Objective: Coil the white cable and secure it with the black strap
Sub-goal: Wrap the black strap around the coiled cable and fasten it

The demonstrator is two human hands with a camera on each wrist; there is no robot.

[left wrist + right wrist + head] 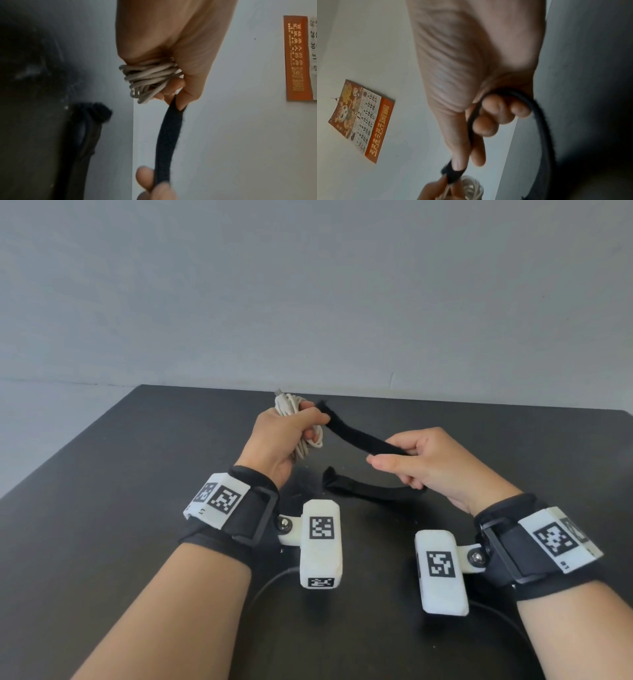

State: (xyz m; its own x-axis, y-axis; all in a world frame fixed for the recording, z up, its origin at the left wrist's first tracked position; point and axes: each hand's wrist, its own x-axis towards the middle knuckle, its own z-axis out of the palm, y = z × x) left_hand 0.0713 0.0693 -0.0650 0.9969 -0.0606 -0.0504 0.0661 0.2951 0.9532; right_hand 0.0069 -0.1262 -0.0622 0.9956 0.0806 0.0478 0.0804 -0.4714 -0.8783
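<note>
The white cable (297,419) is wound into a tight bundle, and my left hand (310,426) grips it above the black table (137,491). The left thumb also pinches one end of the black strap (356,436) against the bundle. From there the strap runs right into my right hand (404,460), which pinches it between thumb and fingers. Its loose tail curls back out below the right hand. The left wrist view shows the bundle (149,79) in the fist and the strap (168,135) stretching away. In the right wrist view the strap (541,121) loops round my curled fingers.
A plain grey wall stands behind the table's far edge (376,397). A small orange calendar (361,119) hangs on it. Dark leads (267,587) from the wrist cameras lie on the table near me.
</note>
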